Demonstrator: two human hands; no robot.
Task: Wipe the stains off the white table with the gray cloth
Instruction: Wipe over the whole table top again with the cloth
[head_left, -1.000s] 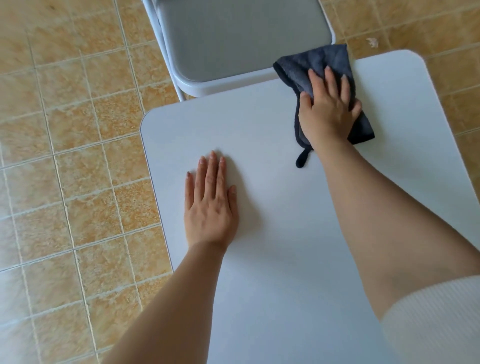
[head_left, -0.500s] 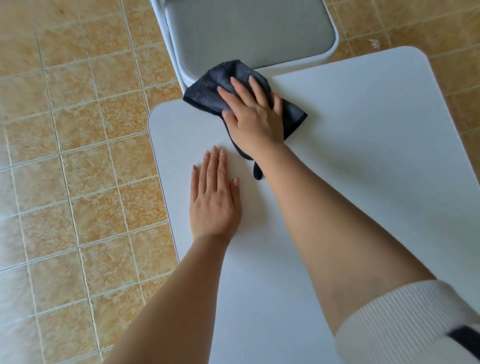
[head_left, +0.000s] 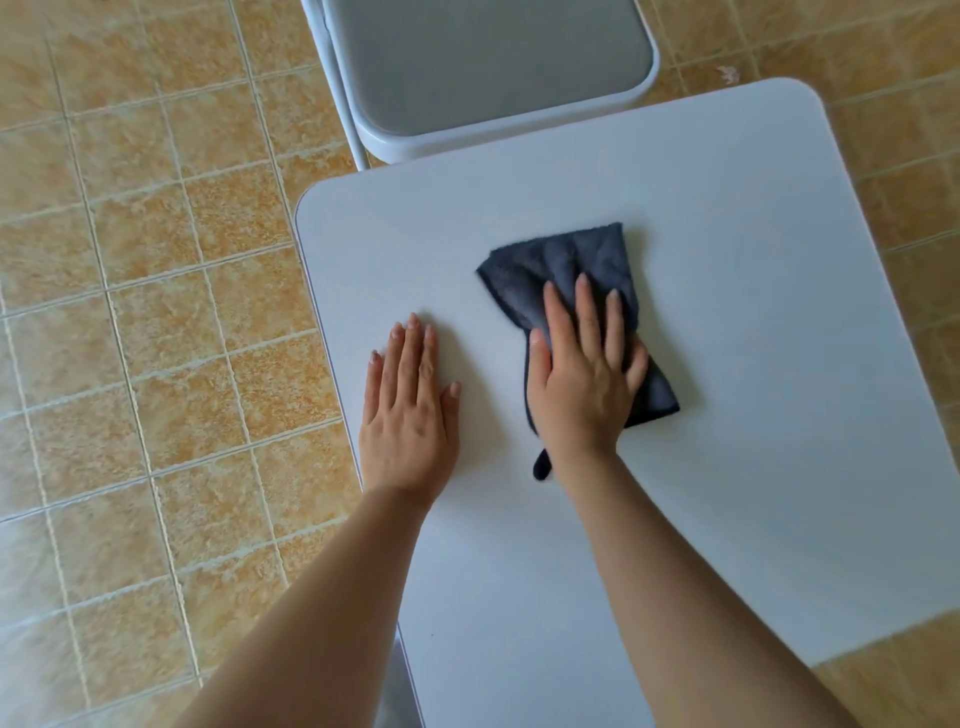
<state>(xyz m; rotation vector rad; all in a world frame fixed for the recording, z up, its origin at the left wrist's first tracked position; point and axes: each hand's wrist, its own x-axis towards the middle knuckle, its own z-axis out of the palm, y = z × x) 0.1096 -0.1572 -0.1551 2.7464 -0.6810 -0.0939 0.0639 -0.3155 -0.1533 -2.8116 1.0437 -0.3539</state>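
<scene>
Tiled floor surrounds the white table; no stains visible on it. Right hand presses flat, fingers extended, on the gray cloth mid-table. Left hand lies open, palm down, bracing. Wiping appears nearly complete; near portion possibly remains.

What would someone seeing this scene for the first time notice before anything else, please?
The dark gray cloth stands out most, lying near the middle of the white table with the right hand pressed flat on its near part. The left hand lies open, palm down, on the bare tabletop beside it, near the table's left edge. Beyond the far edge stands a gray-seated chair on the orange tiled floor.
</scene>
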